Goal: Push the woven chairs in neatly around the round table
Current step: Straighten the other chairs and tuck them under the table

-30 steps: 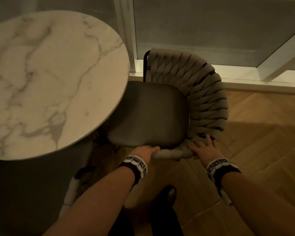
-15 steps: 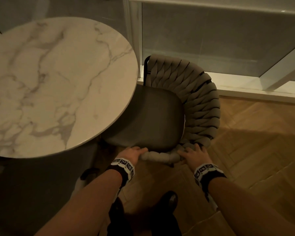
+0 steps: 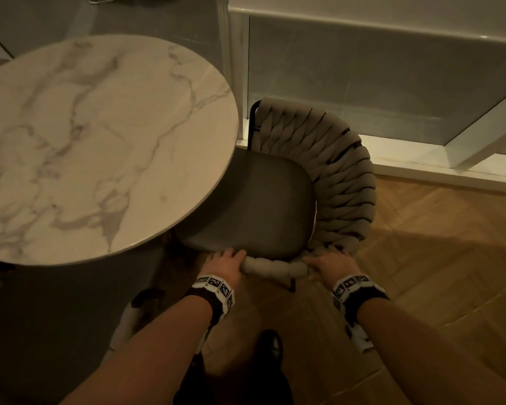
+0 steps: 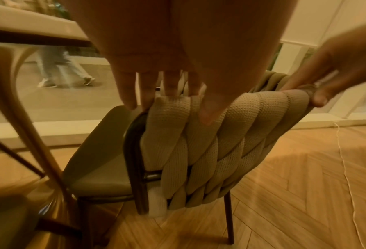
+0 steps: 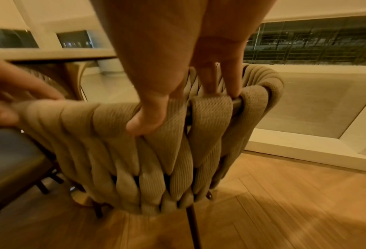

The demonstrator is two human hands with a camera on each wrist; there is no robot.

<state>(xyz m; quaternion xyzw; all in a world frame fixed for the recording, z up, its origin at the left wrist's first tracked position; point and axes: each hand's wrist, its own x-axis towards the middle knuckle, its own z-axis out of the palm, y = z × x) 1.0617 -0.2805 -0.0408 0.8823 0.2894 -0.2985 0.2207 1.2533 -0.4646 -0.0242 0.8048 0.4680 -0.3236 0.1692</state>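
I clamp my left hand [image 3: 225, 263] and right hand [image 3: 329, 263] over the beige woven chair's [image 3: 342, 182] rim to steer its seat under the round white marble table [image 3: 100, 141].

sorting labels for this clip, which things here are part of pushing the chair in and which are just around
Part of the job:
- woven chair
- round table, its top over part of the seat
- left hand and right hand, both gripping the chair's top rail

Just around:
- white window frame
- wood floor
- thin white cord on the floor
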